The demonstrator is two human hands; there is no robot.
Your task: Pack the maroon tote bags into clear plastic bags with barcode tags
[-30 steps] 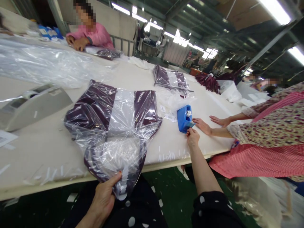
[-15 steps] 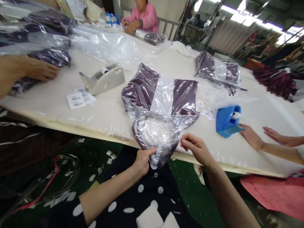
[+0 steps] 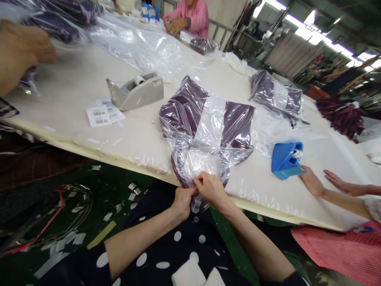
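A folded dark maroon garment in a clear plastic bag (image 3: 238, 123) lies in front of me, its near end hanging over the table edge. My left hand (image 3: 183, 201) pinches the bag's near end at the edge. Close against it, my right hand (image 3: 212, 190) has its fingers bent and pressed together on the plastic beside the left fingertips. The fingertips of both hands nearly meet, and they cover the spot they grip. A pale band of paper or card shows across the garment's middle through the plastic.
Left of the bag stand a grey tape dispenser (image 3: 143, 93) and barcode labels (image 3: 99, 115). To the right, a co-worker's hand (image 3: 311, 180) touches a blue tape dispenser (image 3: 285, 161). Another bagged garment (image 3: 276, 93) lies farther back. A person's hand (image 3: 26, 51) reaches in at far left.
My right hand has moved left onto the near end of the bag, beside my left hand. At far left, the other person's hand has lifted away with a bagged garment.
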